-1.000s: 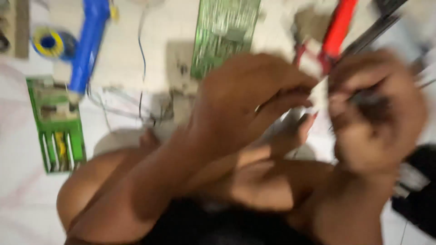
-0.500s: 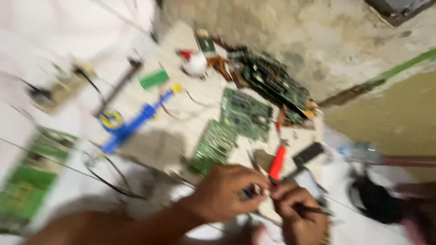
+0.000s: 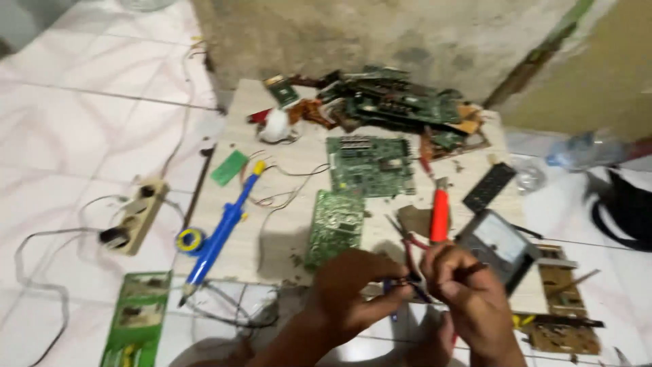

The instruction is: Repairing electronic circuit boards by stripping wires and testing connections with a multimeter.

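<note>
My left hand (image 3: pixel 353 289) and my right hand (image 3: pixel 468 295) meet low in the view, fingertips almost touching. The left pinches a small dark part with blue bits (image 3: pixel 399 285). The right is closed on a thin dark tool (image 3: pixel 470 270) that points at that part; blur hides what kind it is. Red-handled pliers (image 3: pixel 410 246) lie just above the fingers. A grey multimeter (image 3: pixel 496 241) sits right of my right hand. A green circuit board (image 3: pixel 335 224) lies just beyond my left hand.
A wooden board (image 3: pixel 285 204) on the tiled floor carries a second green board (image 3: pixel 370 165), a red-handled screwdriver (image 3: pixel 440 214), a blue pump tool (image 3: pixel 221 231), a solder reel (image 3: pixel 190 240) and a heap of boards (image 3: pixel 401 102) by the wall. A power strip (image 3: pixel 136 214) lies left.
The view has pulled back and steadied, so my hands now look smaller and sit at the bottom edge. They stay together on the same small part.
</note>
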